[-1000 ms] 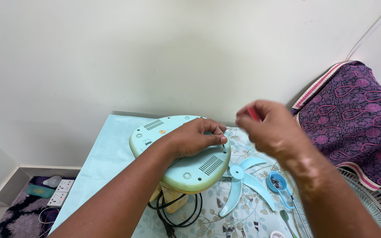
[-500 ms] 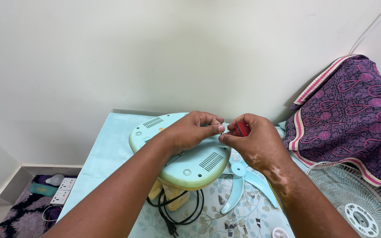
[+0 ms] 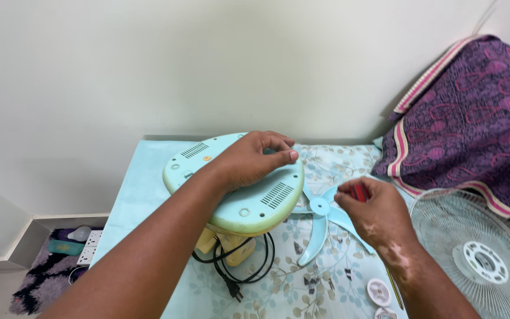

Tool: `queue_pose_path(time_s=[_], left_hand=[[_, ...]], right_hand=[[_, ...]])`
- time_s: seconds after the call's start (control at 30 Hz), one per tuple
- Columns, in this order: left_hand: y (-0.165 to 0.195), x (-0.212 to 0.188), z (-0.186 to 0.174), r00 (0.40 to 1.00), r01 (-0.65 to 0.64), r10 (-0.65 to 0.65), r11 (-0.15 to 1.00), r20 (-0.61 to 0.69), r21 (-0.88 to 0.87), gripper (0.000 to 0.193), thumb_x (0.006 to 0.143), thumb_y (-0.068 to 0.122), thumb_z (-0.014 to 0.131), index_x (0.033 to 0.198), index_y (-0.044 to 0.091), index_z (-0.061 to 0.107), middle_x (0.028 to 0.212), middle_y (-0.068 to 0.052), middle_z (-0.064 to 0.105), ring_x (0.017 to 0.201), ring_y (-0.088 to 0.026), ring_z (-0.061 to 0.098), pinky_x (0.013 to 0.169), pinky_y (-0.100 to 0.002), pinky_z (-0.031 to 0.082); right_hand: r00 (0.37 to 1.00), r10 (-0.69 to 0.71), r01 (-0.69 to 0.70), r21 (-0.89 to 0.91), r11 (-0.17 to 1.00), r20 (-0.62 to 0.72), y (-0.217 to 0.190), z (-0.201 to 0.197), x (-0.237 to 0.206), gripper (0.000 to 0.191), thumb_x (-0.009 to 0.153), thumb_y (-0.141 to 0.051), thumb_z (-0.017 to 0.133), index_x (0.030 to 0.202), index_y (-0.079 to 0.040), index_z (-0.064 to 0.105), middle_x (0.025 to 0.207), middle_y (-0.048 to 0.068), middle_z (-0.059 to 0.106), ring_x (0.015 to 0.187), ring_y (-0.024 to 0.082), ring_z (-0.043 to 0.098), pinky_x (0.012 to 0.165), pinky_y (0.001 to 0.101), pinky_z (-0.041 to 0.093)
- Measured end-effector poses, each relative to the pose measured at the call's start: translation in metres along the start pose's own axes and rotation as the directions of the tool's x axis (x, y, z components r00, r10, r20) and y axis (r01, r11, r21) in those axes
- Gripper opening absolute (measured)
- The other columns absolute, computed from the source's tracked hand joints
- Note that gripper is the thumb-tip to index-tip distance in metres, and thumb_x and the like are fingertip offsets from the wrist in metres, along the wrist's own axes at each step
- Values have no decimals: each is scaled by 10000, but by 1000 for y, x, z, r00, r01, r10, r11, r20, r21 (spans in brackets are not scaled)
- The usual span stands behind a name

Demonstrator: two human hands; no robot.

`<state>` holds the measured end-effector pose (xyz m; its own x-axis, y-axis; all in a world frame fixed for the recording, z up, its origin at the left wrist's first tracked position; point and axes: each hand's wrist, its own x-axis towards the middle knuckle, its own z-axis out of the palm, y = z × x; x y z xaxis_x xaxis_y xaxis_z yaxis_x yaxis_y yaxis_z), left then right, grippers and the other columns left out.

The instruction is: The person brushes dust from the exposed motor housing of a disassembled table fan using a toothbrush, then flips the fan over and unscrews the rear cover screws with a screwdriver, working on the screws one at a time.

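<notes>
The left hand (image 3: 254, 159) is pressed on the fan base (image 3: 237, 189) near its edge; a red tool (image 3: 358, 192) is pinched by the right hand (image 3: 373, 212) over the floral bench (image 3: 326, 283).

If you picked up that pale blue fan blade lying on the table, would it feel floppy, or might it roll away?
The fan blade looks like thin moulded plastic, so probably light and slightly springy, not floppy. It lies flat on the flowered cloth, so rolling seems unlikely. Its thin vanes might crack if bent hard.

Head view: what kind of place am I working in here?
Probably a room in a home, not a workshop: a floral light-blue cloth covers the work surface, a purple patterned fabric is draped at the right, and a white power strip lies on a dark rug by the wall.
</notes>
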<state>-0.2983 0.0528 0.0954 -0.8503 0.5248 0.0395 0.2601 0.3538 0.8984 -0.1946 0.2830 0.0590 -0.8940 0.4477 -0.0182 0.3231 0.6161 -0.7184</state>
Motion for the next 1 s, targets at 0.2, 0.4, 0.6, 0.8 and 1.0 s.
queue_pose_path(time_s=[0.2, 0.4, 0.6, 0.8, 1.0], left_hand=[[42, -23, 10, 1000, -10, 10, 1000, -15, -18, 342, 836, 435, 735, 943, 114, 781, 1392, -15, 675, 1219, -214, 690, 988, -371, 543], [37, -23, 14, 1000, 18, -16, 998, -22, 65, 332, 850, 452, 722, 954, 144, 789, 1404, 7, 666, 1242, -185, 655, 987, -362, 523], [31, -23, 16, 1000, 12, -11, 998, -21, 69, 337, 854, 461, 722, 950, 144, 784, 1409, -1, 652, 1283, -193, 639, 1001, -366, 525], [27, -24, 16, 1000, -6, 7, 998, -22, 54, 329, 857, 441, 719, 976, 141, 781, 1383, 1, 670, 1255, -190, 656, 992, -358, 526], [27, -22, 16, 998, -52, 53, 999, -37, 2, 276, 873, 365, 735, 977, 111, 765, 1318, -14, 710, 1231, -179, 659, 996, -343, 517]], right_hand=[[980, 169, -151, -167, 974, 103, 79, -6, -46, 281, 794, -262, 840, 995, -71, 793, 895, 122, 807, 791, 239, 759, 774, 381, 600], [933, 311, -250, -297, 922, 178, 147, 34, -74, 300, 804, -250, 807, 1056, -90, 781, 992, 158, 800, 919, 295, 739, 854, 404, 600], [918, 348, -272, -336, 902, 190, 153, 44, -81, 365, 807, -266, 809, 1096, -54, 743, 1009, 186, 793, 934, 324, 772, 860, 425, 602], [942, 313, -254, -355, 900, 119, 125, 24, -75, 381, 838, -368, 779, 1019, -35, 747, 958, 186, 782, 875, 333, 755, 826, 441, 594], [975, 214, -196, -233, 952, 52, 70, -13, -66, 377, 848, -379, 769, 981, -28, 742, 880, 179, 788, 800, 307, 762, 774, 430, 593]])
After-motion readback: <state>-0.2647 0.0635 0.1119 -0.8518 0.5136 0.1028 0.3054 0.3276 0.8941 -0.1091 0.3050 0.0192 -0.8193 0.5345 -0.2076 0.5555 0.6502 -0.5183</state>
